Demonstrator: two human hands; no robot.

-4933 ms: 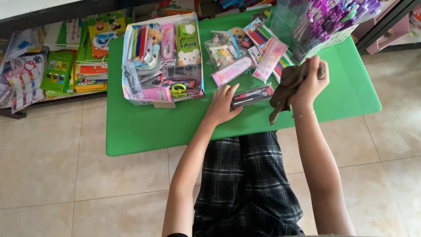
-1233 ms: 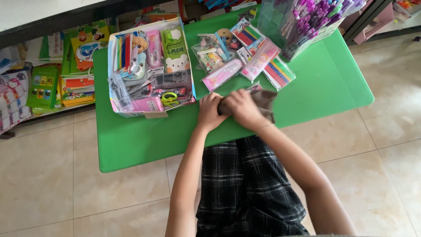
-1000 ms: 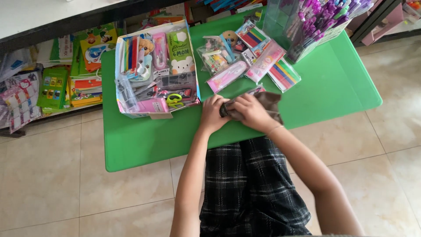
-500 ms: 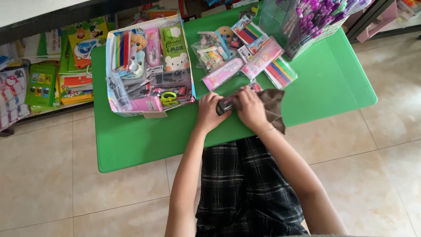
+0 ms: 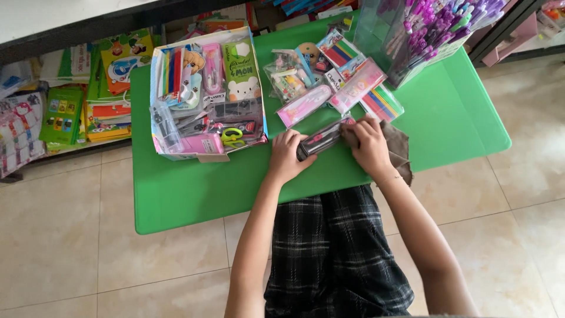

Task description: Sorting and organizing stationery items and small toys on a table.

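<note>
The left hand [image 5: 286, 154] pins the dark packet [image 5: 321, 139] on the table [image 5: 194, 188]; the right hand [image 5: 369, 146] presses a brown cloth [image 5: 398, 147] on its other end. Probably firm holding and short strokes work best.

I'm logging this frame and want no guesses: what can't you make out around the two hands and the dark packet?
Head view only:
- Dark packet: both ends covered by the left hand and right hand; contents too small to tell.
- Brown cloth: mostly hidden under the right hand; its shape unclear.
- Clear pen box: top cut off by the frame edge.
- White cardboard box: items overlap, lower ones hidden.
</note>
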